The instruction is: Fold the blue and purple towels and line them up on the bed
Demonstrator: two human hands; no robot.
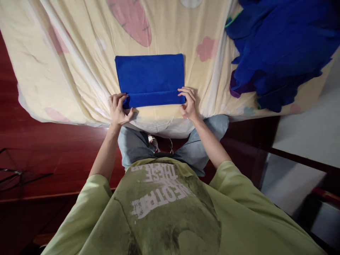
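Note:
A blue cloth (pixel 150 73) lies flat on the bed cover, with a strip along its near edge folded over. At the near left corner of the cloth, my left hand (pixel 118 108) rests its fingertips on the fold. Its thumb is spread away, off the cloth. My right hand (pixel 189 102) touches the right end of the same fold with bent fingers. A gap shows between those fingers and the thumb, which sits just below the cloth's near corner. Both hands are open. What lies under the fold is hidden.
A heap of dark blue cloths (pixel 287 53) lies at the right, with a purple piece (pixel 235 86) at its lower left. The cream bed cover (pixel 87 46) has pink prints and folds. A thin black metal stand (pixel 18 173) is on the red floor (pixel 58 148) at left.

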